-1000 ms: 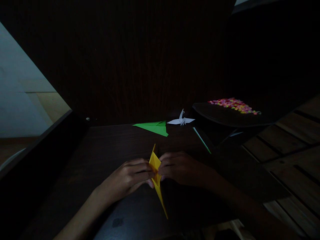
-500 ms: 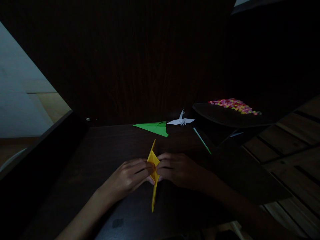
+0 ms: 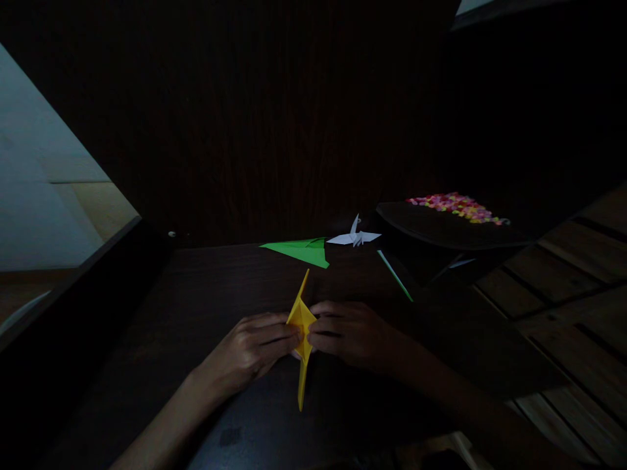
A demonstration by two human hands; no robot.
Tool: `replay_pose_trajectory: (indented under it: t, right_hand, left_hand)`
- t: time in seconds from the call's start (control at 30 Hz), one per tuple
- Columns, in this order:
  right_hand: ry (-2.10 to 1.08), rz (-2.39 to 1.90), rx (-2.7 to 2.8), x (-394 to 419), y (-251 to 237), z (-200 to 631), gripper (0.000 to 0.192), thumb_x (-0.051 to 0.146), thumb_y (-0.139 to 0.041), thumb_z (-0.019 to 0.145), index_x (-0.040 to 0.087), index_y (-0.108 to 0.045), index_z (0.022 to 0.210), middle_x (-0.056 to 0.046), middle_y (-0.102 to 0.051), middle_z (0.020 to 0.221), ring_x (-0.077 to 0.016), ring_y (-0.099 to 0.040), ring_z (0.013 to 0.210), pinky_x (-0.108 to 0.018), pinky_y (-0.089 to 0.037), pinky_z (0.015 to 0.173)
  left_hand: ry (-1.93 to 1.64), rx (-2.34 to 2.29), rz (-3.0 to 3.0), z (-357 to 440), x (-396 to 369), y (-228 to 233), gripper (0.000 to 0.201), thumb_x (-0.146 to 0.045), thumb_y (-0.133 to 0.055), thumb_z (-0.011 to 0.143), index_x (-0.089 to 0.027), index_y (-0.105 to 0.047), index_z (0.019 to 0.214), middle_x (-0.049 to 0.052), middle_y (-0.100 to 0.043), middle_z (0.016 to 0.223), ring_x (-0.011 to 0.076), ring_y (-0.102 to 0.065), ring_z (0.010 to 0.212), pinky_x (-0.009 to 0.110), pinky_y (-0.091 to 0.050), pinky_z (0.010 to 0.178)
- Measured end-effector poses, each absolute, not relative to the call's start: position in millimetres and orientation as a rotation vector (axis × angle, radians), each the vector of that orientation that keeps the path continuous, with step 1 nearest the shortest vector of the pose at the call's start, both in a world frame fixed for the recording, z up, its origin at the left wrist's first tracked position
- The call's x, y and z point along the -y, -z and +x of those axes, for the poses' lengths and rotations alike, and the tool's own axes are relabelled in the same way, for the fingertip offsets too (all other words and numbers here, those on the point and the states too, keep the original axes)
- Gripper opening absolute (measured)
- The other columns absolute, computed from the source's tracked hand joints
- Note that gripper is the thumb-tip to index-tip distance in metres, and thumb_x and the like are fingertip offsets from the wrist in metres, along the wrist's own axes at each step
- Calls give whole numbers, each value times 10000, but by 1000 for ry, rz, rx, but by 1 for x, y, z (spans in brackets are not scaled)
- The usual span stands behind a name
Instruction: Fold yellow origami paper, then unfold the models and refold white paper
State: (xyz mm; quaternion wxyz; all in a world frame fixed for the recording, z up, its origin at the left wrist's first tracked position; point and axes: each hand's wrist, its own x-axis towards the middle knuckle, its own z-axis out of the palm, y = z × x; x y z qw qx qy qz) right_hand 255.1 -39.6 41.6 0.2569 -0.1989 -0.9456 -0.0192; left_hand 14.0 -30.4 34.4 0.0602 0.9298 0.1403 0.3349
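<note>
Yellow folded paper (image 3: 300, 318), viewed by me remotely through the head camera, lies between the two hands over the middle of the desk (image 3: 215, 277), one narrow point towards the far edge, the other towards the near edge; its centre is spread into a diamond. I cannot tell whether it touches the desktop. Left hand (image 3: 262, 341): fingers bent and nearly together, gripping the paper's left side, the thumb mostly hidden beneath. Right hand (image 3: 343, 331): likewise curled almost closed, fingertips on the paper's right side; its thumb I cannot make out. Along the desk's far edge: green folded paper (image 3: 300, 251) and, just beside it to the right, a white paper crane (image 3: 355, 239). Near the far right corner: a slim pale strip (image 3: 394, 275), slanting, and a dark rounded shelf (image 3: 435, 232) bearing small multicoloured pieces (image 3: 458, 205).
</note>
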Motion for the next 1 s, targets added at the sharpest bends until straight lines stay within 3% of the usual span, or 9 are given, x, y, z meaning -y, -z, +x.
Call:
replay_pose_trajectory:
  t: [0.27, 0.57, 0.8, 1.0]
  right_hand:
    - [195, -598, 2713, 41, -42, 254, 140, 151, -503, 964, 171, -634, 920, -29, -677, 953, -196, -560, 993, -297, -515, 767]
    - [347, -547, 2809, 44, -44, 245, 80, 187, -549, 949, 179, -619, 912, -44, -663, 961, -212, -566, 999, -321, -508, 816]
    - [344, -530, 2759, 43, -44, 248, 108, 167, -555, 942, 155, -643, 880, -58, -677, 956, -217, -572, 1032, -339, -501, 888]
    - [97, -494, 2616, 44, -52, 253, 194, 124, -464, 978, 120, -654, 939, -70, -691, 916, -181, -594, 926, -312, -512, 842]
  left_hand:
    - [-822, -561, 2994, 18, 33, -37, 144, -133, -529, 936, -133, -640, 1028, 107, -704, 1022, 228, -629, 985, 383, -565, 826]
    - [-682, -538, 3195, 26, 38, -34, 276, -86, -384, 978, -140, -598, 812, 56, -618, 790, 173, -577, 741, 339, -530, 761]
    - [-799, -532, 3121, 20, 37, -37, 294, -77, -360, 982, -131, -621, 857, 82, -679, 821, 185, -652, 807, 364, -566, 842]
    - [-991, -428, 2913, 15, 34, -39, 243, -75, -403, 965, -103, -624, 1064, 144, -717, 981, 215, -687, 961, 374, -593, 852]
